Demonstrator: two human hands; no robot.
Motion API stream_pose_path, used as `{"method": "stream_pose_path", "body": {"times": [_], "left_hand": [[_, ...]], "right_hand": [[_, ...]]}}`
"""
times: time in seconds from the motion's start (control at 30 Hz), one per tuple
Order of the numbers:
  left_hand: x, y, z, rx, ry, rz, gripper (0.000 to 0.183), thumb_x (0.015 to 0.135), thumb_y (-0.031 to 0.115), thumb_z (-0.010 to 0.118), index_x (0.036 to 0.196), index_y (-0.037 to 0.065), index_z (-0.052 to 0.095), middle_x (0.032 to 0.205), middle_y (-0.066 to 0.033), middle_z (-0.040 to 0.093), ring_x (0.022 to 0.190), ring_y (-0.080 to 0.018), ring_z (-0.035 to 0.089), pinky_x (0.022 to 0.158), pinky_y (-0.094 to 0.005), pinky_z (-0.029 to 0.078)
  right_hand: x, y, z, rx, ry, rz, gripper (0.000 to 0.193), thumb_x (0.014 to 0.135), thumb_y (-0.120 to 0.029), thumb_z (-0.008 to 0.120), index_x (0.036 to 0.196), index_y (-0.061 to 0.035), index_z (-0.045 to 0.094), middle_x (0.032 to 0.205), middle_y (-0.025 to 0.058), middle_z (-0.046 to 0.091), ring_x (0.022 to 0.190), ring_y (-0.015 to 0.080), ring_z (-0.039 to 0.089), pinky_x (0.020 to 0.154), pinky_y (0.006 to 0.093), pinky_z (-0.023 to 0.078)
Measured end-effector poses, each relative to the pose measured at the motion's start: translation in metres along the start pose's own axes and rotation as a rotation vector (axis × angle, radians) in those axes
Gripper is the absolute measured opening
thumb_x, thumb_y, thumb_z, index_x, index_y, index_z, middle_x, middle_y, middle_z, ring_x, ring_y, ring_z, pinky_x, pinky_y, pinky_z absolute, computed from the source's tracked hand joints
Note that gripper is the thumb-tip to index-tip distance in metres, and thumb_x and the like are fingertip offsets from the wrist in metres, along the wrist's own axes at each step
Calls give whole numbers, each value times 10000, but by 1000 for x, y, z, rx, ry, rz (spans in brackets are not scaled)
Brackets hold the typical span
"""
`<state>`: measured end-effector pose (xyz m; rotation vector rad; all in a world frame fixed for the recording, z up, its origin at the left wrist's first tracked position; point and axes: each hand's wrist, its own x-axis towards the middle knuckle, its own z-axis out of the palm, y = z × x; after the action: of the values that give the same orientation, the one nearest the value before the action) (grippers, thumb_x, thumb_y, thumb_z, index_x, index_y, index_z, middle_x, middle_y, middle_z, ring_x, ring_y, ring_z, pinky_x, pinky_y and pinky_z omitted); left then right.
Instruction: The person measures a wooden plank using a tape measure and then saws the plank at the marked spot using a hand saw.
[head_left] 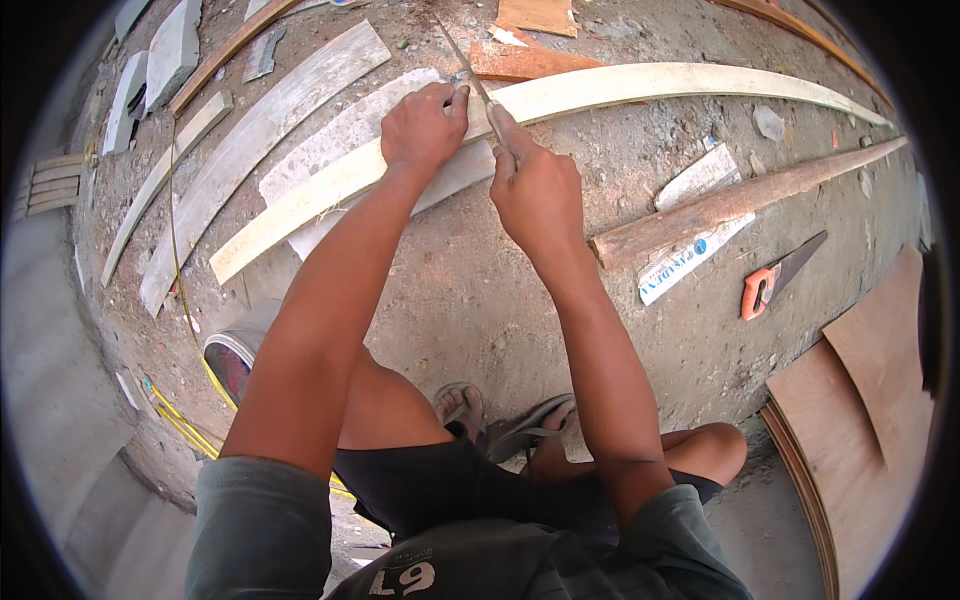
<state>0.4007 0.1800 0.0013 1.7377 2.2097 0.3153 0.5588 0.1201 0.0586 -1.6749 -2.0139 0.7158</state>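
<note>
A long pale wooden board (640,84) lies across the ground in front of me, bowed by the lens. My left hand (425,125) is closed over the board, its thumb close to a long thin blade (462,62). My right hand (537,185) is wrapped round the handle end of that blade, just to the right of my left hand. The blade crosses the board and points away to the upper left. It shows nearly edge-on, so I cannot tell whether it is a saw or a knife. A flat pale slab (455,180) lies partly under the board.
A handsaw (760,290) with an orange handle lies at the right, near a rough brown timber (740,205) and a printed white strip (690,262). Plywood sheets (835,430) are stacked lower right. A bucket (232,350) stands by my left arm. Grey planks (270,150) lie at left.
</note>
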Motion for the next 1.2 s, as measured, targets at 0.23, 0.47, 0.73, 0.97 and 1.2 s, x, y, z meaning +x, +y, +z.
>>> {"method": "stream_pose_path", "body": {"times": [0.23,0.47,0.73,0.97,1.2], "left_hand": [[1,-29,1,-9,81,1,443,1021,515,498,1041,153,752,984,-143,756,931,-380,716,812,-484,556],[3,-15,17,-32,140,65,437,1026,503,496,1010,147,750,956,-140,756,916,-374,720,804,-481,556],[-2,-30,0,26,36,-20,428,1013,499,510,1066,153,756,1025,-117,761,962,-353,718,846,-468,555],[-1,-15,11,-49,37,0,446,1007,516,517,1032,141,757,1021,-134,759,963,-384,712,848,-480,545],[-2,-28,0,6,71,-11,445,1006,515,521,1009,135,753,1015,-152,757,958,-400,710,845,-495,543]], "right_hand": [[-189,29,-44,217,-23,59,559,929,0,656,1469,-125,580,716,221,666,593,361,666,590,422,522],[-9,11,8,70,-27,37,489,946,-52,655,1427,-128,612,702,231,649,604,401,646,586,452,510],[-186,40,-40,240,-15,93,570,922,17,659,1460,-162,596,815,236,700,647,364,697,618,396,548],[-23,24,12,108,5,-30,537,924,-17,658,1442,-146,599,711,219,656,595,375,644,564,430,498],[-172,42,-42,212,-13,58,547,920,-11,662,1445,-151,601,717,211,665,608,375,660,555,431,510]]}}
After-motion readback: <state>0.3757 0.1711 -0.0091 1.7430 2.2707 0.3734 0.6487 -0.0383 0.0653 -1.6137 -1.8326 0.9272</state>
